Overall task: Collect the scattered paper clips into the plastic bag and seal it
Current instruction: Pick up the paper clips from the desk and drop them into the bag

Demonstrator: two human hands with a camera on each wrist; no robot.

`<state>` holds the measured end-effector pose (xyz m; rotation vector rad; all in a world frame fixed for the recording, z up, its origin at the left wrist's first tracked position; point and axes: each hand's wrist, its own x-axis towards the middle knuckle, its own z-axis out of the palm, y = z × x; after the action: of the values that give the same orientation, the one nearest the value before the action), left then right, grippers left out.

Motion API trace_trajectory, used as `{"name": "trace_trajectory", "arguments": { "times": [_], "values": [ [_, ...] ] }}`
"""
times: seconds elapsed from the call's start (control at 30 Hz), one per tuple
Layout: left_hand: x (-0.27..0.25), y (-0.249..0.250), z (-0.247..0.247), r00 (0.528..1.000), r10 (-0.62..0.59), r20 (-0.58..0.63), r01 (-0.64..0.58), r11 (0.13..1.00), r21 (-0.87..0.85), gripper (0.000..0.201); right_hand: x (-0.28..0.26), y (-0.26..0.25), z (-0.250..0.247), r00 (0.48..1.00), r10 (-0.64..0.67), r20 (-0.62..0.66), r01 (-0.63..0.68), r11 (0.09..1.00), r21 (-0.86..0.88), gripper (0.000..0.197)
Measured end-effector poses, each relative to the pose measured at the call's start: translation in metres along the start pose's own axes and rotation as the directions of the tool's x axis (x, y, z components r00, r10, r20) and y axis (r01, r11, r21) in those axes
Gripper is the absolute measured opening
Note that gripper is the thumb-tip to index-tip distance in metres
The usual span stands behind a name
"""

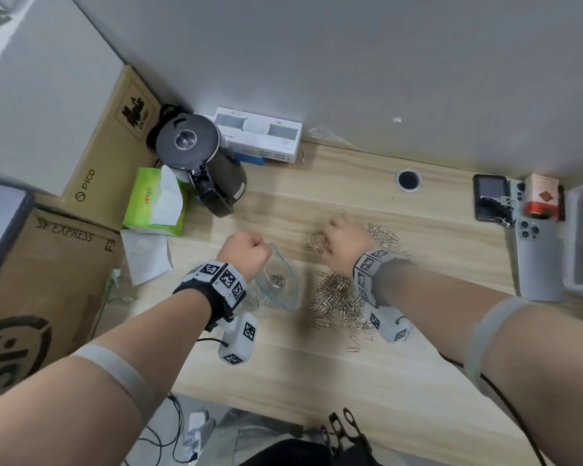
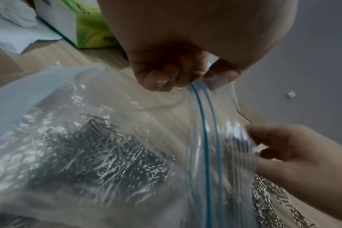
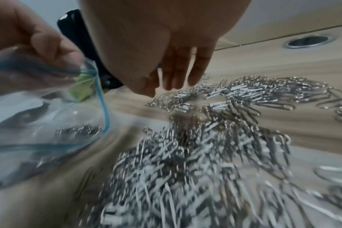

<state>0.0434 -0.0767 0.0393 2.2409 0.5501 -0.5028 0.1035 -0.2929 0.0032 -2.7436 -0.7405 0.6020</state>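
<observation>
My left hand (image 1: 258, 246) pinches the blue-striped rim of a clear plastic zip bag (image 1: 278, 282) and holds its mouth open above the wooden table. In the left wrist view the bag (image 2: 88, 138) has a heap of silver paper clips (image 2: 107, 154) inside it. My right hand (image 1: 337, 232) is just right of the bag, fingers (image 3: 177, 77) straight and pointing down onto a small cluster of loose clips (image 1: 317, 244). A large pile of clips (image 1: 337, 297) lies under my right wrist. More clips (image 1: 384, 235) are spread to the hand's right.
A black kettle (image 1: 202, 153), a green tissue box (image 1: 155, 203) and cardboard boxes (image 1: 31, 297) crowd the left. A white box (image 1: 260, 136) stands at the wall. Two phones (image 1: 535, 257) and a white tray lie at the right, beyond a cable hole (image 1: 408, 179).
</observation>
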Motion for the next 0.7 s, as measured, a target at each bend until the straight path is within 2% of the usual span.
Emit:
{"name": "trace_trajectory", "arguments": {
  "times": [0.07, 0.17, 0.23, 0.37, 0.47, 0.57, 0.7],
  "values": [
    [0.002, -0.001, -0.001, 1.0, 0.001, -0.013, -0.001, 1.0, 0.004, 0.024, 0.013, 0.003, -0.001, 0.989, 0.139, -0.046, -0.139, 0.99, 0.005, 0.051],
    [0.001, -0.002, -0.004, 1.0, 0.022, -0.022, -0.022, 1.0, -0.002, 0.027, 0.025, 0.009, 0.004, 0.965, 0.262, -0.009, -0.262, 0.964, 0.035, 0.066],
    [0.001, -0.002, -0.005, 0.999, 0.036, -0.018, -0.036, 0.999, -0.021, 0.026, 0.028, 0.012, 0.009, 0.974, 0.227, -0.013, -0.227, 0.974, 0.025, 0.071],
    [0.005, -0.004, -0.001, 1.0, 0.018, -0.016, -0.019, 0.998, -0.061, 0.023, 0.023, 0.003, 0.017, 1.0, -0.007, 0.017, 0.006, 0.999, 0.04, 0.077],
    [0.006, -0.003, 0.004, 1.0, 0.026, -0.002, -0.026, 0.998, -0.055, 0.021, 0.02, -0.005, 0.02, 0.993, -0.076, 0.086, 0.076, 0.997, -0.006, 0.068],
    [0.006, 0.001, 0.007, 0.999, 0.042, 0.005, -0.042, 0.998, -0.053, 0.025, 0.014, -0.01, 0.019, 0.983, -0.115, 0.143, 0.123, 0.991, -0.046, 0.047],
    [0.006, 0.003, 0.007, 0.999, 0.047, 0.016, -0.047, 0.998, -0.037, 0.025, 0.001, -0.007, 0.02, 0.971, -0.163, 0.178, 0.166, 0.986, -0.001, 0.02]
  ]
}}
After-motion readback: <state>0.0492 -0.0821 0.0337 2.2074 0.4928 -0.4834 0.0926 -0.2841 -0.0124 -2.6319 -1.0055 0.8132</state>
